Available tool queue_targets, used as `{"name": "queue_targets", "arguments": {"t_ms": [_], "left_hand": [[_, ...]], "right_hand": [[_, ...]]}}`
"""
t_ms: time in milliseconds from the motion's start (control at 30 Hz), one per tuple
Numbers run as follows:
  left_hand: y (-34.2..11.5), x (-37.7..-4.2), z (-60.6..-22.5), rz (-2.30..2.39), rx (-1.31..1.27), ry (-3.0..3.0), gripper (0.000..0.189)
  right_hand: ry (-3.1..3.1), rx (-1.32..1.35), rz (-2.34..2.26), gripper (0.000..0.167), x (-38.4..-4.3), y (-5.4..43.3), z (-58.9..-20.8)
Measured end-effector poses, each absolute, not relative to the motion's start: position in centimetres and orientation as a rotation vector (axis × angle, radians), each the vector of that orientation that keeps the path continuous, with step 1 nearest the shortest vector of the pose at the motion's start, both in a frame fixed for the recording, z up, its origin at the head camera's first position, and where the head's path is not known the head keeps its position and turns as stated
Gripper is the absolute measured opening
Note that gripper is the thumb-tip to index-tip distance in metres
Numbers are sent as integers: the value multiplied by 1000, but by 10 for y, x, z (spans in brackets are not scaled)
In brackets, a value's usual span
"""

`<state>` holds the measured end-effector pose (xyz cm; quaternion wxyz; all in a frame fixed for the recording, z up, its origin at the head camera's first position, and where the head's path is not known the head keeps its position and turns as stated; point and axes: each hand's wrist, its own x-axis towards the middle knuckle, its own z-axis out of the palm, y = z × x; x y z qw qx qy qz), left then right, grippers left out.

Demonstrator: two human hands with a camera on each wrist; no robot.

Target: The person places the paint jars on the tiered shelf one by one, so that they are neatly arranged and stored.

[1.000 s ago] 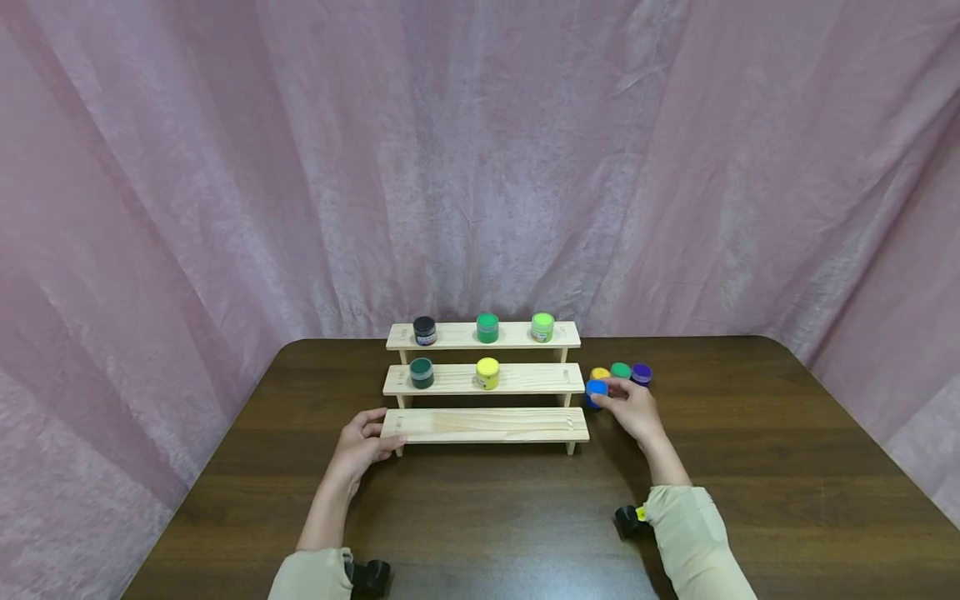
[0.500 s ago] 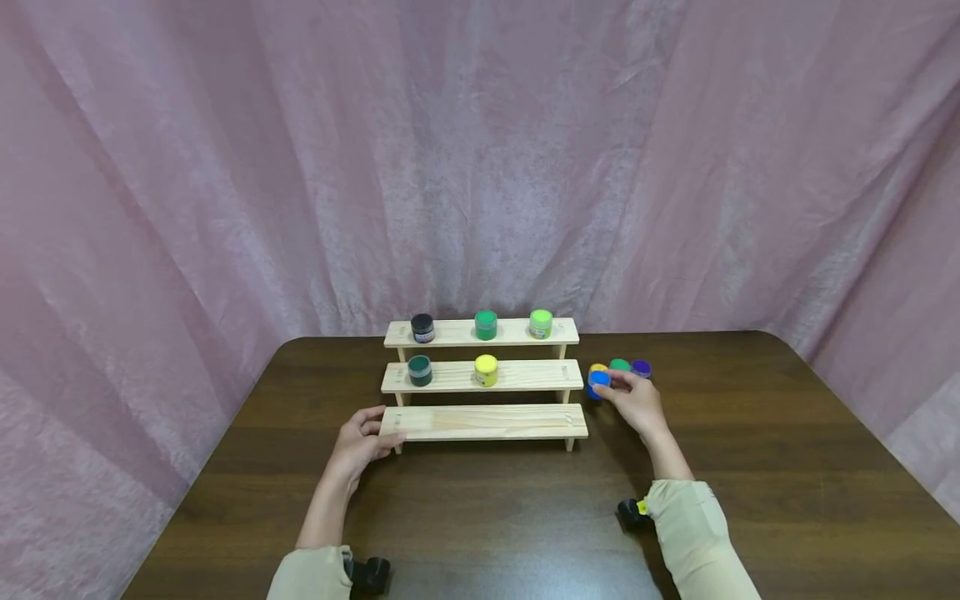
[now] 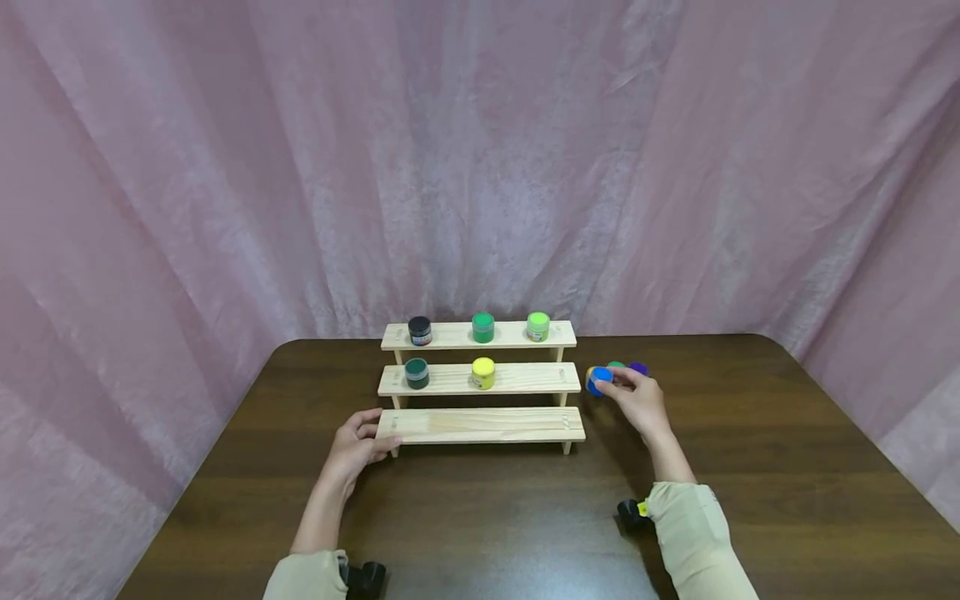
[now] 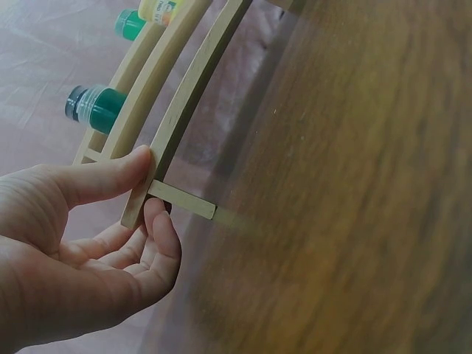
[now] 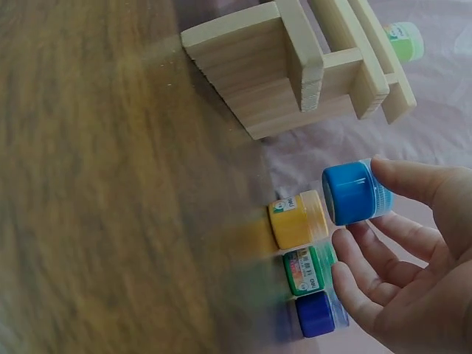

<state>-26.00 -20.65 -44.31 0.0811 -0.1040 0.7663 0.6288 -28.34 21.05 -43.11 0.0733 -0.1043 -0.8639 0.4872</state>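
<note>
My left hand (image 3: 356, 450) grips the left end of the lowest step of a three-tier wooden rack (image 3: 480, 425); in the left wrist view its thumb lies on top, fingers below. To the right of the rack, my right hand (image 3: 637, 404) pinches a blue paint jar (image 5: 350, 193) between thumb and fingers. The jar is tilted and raised off the table. Beside it stand a yellow-orange paint jar (image 5: 297, 220), a green paint jar (image 5: 306, 269) and a purple paint jar (image 5: 316, 313). In the head view the blue jar and hand partly hide them.
On the top step stand black (image 3: 420, 331), green (image 3: 483, 327) and light green (image 3: 537, 327) paint jars. Dark green (image 3: 417, 373) and yellow (image 3: 483, 373) jars sit on the middle step. The rack stands on a brown wooden table (image 3: 480, 517), with a pink curtain (image 3: 465, 167) behind.
My right hand has lifted the blue jar slightly up and to the right, so it covers more of the yellow-orange jar. The left hand keeps its hold on the rack.
</note>
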Motion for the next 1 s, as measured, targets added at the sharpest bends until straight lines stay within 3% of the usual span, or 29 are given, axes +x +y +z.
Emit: {"name": "queue_targets", "arguments": {"t_ms": [1000], "left_hand": [[-206, -259, -442, 1887, -318, 2280, 63]], "right_hand": [[-2486, -326, 1497, 50, -280, 207, -413]]}}
